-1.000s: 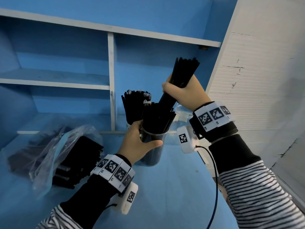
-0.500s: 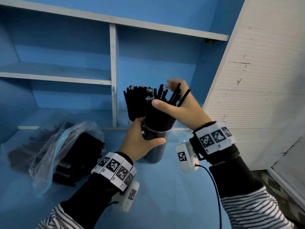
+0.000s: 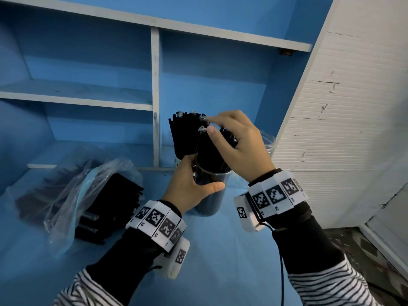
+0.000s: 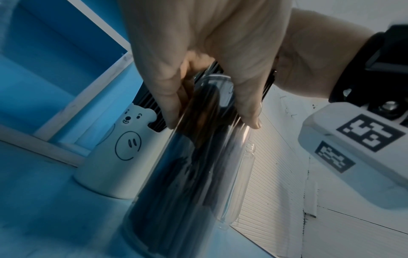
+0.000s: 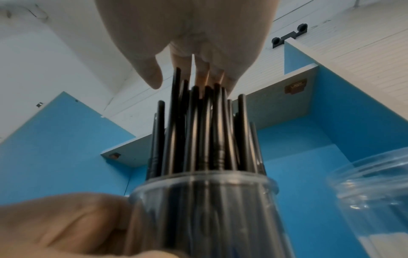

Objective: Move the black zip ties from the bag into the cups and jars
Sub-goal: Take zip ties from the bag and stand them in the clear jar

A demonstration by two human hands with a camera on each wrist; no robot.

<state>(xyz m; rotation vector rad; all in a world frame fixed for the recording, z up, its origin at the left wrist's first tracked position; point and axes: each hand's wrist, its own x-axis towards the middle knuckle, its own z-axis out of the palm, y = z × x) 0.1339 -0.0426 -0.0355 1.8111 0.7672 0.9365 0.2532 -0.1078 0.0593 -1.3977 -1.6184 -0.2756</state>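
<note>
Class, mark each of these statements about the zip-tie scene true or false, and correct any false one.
1. The left hand grips the clear cup. True.
2. The right hand holds a bundle high above the cup. False: its straight fingers rest on the zip ties standing in the cup.
3. The plastic bag still holds black zip ties. True.
4. The bear-face cup is empty. False: zip ties fill it.
5. The jar lies on its side. False: it stands upright.
</note>
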